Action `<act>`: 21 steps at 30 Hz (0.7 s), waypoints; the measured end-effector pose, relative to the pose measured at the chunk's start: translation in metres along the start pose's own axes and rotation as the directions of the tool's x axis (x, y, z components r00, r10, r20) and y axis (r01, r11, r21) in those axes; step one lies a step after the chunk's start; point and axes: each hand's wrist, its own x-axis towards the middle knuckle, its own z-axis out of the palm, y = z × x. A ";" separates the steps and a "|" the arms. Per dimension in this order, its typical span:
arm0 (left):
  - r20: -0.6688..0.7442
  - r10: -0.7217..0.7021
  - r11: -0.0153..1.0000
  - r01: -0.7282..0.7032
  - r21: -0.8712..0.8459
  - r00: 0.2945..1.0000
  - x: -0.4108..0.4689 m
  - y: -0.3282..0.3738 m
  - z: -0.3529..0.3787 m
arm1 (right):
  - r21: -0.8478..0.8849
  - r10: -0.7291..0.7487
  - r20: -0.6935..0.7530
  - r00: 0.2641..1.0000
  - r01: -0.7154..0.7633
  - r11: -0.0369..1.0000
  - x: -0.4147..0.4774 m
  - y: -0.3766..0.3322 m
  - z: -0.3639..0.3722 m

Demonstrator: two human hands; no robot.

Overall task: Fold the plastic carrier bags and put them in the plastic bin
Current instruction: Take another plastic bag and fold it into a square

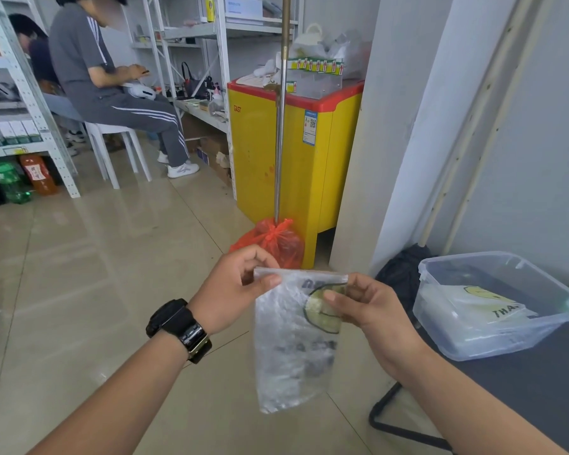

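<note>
At 3 o'clock, bin (431,307) holds one folded bag (486,307). We pinch hanging bag (293,349) by top corners: left hand (230,290) at 9, right hand (372,310) at 3.

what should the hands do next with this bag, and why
Probably fold it in half, bringing the hanging lower end up to the top edge. The left hand and right hand pinch only the top of the carrier bag, which hangs as a long strip; a compact folded bag already lies in the plastic bin.
</note>
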 end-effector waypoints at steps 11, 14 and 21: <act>-0.068 -0.147 0.972 0.132 -0.194 0.987 -0.003 -0.008 0.034 | 0.124 0.006 -0.220 0.976 0.022 0.992 0.002 -0.005 -0.002; -0.189 -0.127 0.973 0.085 -0.213 0.974 0.000 -0.007 0.036 | 0.031 0.083 -0.058 0.995 -0.081 0.996 -0.001 -0.005 0.000; -0.010 -0.262 0.932 0.250 -0.261 0.965 0.000 -0.008 0.040 | -0.025 0.056 -0.145 0.988 -0.061 0.998 -0.002 -0.001 -0.002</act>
